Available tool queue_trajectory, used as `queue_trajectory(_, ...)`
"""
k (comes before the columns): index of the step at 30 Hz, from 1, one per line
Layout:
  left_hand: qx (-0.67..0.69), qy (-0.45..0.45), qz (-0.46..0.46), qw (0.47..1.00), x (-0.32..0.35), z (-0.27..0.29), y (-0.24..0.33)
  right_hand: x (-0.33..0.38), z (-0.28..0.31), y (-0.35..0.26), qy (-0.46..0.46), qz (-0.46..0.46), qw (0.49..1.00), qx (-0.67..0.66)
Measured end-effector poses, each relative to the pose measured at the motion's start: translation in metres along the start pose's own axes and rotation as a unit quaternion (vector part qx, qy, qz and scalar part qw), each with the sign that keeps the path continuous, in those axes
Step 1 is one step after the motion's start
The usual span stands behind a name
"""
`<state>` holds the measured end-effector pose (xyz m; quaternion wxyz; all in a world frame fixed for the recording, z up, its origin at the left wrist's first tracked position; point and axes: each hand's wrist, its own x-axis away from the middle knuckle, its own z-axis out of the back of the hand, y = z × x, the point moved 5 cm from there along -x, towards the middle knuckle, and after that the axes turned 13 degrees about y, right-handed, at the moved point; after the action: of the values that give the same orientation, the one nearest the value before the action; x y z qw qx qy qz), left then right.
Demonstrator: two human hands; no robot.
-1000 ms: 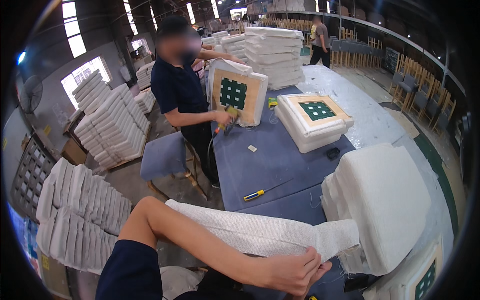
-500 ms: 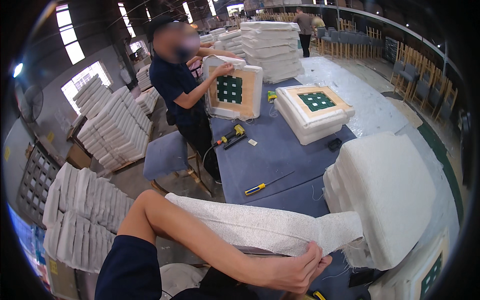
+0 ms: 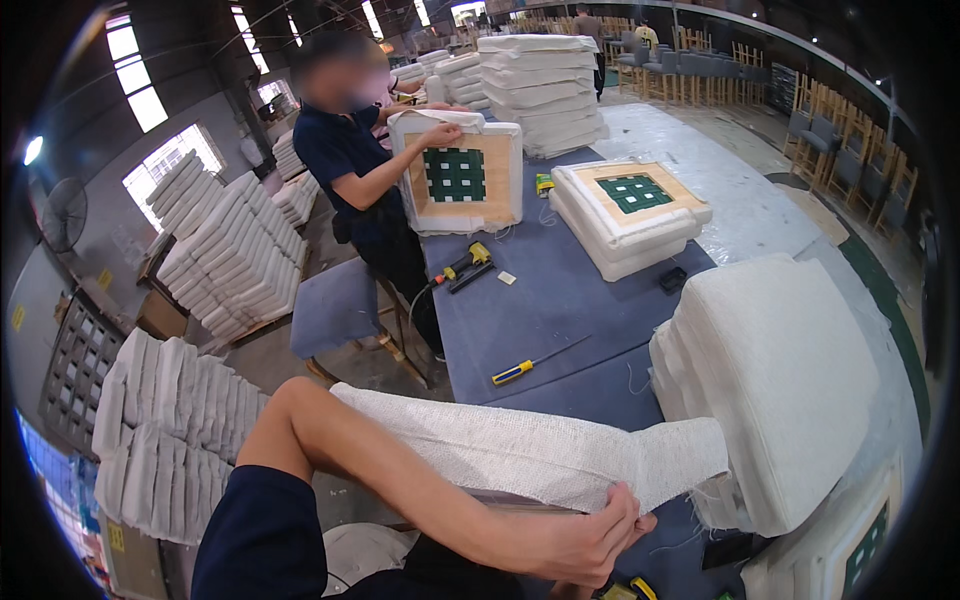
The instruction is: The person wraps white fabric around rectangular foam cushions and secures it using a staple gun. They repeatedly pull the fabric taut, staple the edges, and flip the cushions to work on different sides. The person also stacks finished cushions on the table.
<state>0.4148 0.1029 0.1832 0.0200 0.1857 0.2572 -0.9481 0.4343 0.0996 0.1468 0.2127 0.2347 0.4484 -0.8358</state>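
Observation:
A seat cushion (image 3: pixel 480 445) covered in coarse white fabric stands on edge in front of me, its long side facing up. My left arm reaches across it, and my left hand (image 3: pixel 590 535) is closed, pinching the fabric edge near the cushion's right end. A flap of the white fabric (image 3: pixel 685 455) sticks out there with frayed threads. Only a sliver of skin, seemingly my right hand (image 3: pixel 572 591), shows under the left wrist at the lower edge. Its fingers are hidden. Close by is a black-and-yellow tool (image 3: pixel 632 589), mostly cut off.
A blue-grey table (image 3: pixel 520 330) holds a yellow screwdriver (image 3: pixel 513 372), a yellow staple gun (image 3: pixel 465 262) and stacked white cushions (image 3: pixel 765 390) at right. Across it, another person (image 3: pixel 350 170) holds a cushion (image 3: pixel 460 180) upright. A blue-grey stool (image 3: pixel 335 305) and cushion piles (image 3: pixel 160 430) stand left.
My view has shifted slightly. The yellow tool at the lower edge shows a little more. My left hand keeps its pinch on the fabric. The other person's head and hands have shifted.

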Motion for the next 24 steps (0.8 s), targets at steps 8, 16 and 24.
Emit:
queue_trajectory(8, -0.025, -0.004, -0.005, 1.000, -0.003, 0.008, 0.002, 0.004, -0.014, 0.046, 0.003, 0.108, 0.989, -0.102)
queue_trajectory(16, -0.050, -0.019, -0.022, 0.998, -0.007, 0.007, 0.012, -0.009, 0.000, 0.010, -0.002, 0.031, 0.999, -0.034)
queue_trajectory(24, -0.097, -0.022, -0.037, 0.994, -0.007, 0.009, 0.016, -0.016, 0.012, -0.005, -0.015, -0.027, 0.999, 0.013)
